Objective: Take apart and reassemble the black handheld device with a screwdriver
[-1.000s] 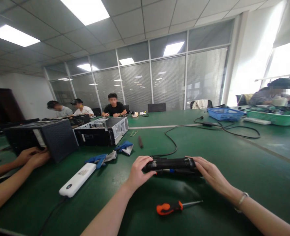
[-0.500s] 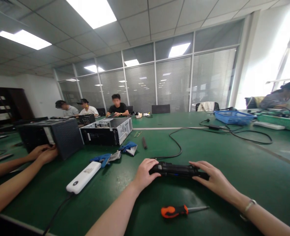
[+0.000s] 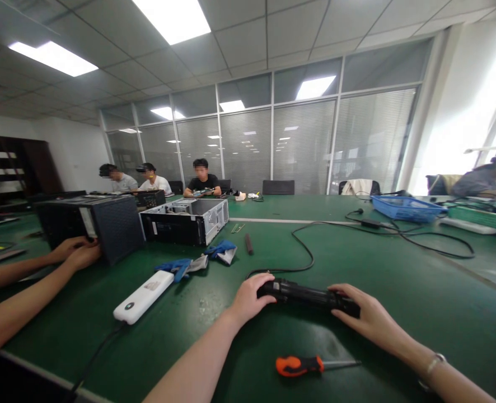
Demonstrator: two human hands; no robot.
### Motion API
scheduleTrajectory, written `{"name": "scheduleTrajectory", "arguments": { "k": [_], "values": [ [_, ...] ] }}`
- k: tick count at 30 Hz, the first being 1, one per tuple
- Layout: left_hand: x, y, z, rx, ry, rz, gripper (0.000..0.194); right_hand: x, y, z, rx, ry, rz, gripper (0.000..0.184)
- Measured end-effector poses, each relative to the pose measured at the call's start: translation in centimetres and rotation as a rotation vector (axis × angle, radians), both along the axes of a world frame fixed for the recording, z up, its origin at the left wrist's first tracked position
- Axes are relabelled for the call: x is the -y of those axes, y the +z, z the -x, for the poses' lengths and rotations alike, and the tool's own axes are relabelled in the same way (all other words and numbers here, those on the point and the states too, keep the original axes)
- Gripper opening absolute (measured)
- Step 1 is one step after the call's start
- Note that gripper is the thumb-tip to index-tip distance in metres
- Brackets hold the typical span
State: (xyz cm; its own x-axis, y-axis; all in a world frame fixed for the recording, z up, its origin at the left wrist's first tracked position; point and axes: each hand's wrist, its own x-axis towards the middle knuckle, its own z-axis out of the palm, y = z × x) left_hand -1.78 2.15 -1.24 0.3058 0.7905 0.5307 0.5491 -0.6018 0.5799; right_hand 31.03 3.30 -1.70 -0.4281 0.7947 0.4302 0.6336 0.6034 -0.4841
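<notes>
Before me on the green table (image 3: 369,369) lies a long black cylindrical tool (image 3: 304,295), its body roughly level from left to right. Around its left end are the fingers of my left hand (image 3: 250,296), thumb toward me. My right hand (image 3: 359,308) grips the other end, covering the tip. The exact kind of tool cannot be made out. A black cable (image 3: 302,240) runs up to my left hand, where its end is hidden. Nearer to me rests a screwdriver (image 3: 300,365) with an orange and black handle, its shaft pointing right.
A white power strip (image 3: 144,296) and blue-grey gloves (image 3: 181,267) lie left. Beyond stand an open computer case (image 3: 176,226) and a dark case (image 3: 120,229), with a co-worker's hands (image 3: 80,254) at it. Blue (image 3: 405,210) and green baskets (image 3: 483,218) stand right. Several people sit around.
The black tool has turned slightly, its right end now lower toward me. My right hand has closed further round that end. The whole view has shifted a little.
</notes>
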Motion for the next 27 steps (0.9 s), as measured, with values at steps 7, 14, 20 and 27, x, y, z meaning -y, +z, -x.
{"name": "scheduleTrajectory", "arguments": {
  "k": [7, 14, 20, 27],
  "values": [
    [-0.1, 0.0, 0.4, -0.044, -0.042, 0.020, 0.057, 0.0, -0.3, 0.0, 0.038, 0.013, 0.016, 0.041],
    [0.0, 0.4, 0.8, -0.032, -0.094, 0.055, 0.056, 0.1, -0.2, 0.0, 0.049, 0.008, 0.009, 0.043],
    [-0.1, 0.2, 0.9, -0.028, -0.111, 0.032, 0.059, 0.5, -0.2, 0.1, 0.085, 0.015, -0.029, 0.043],
    [-0.5, -0.3, 1.2, -0.046, -0.117, 0.022, 0.057, 0.4, -0.4, 0.0, 0.109, 0.011, -0.033, 0.044]
  ]
}}
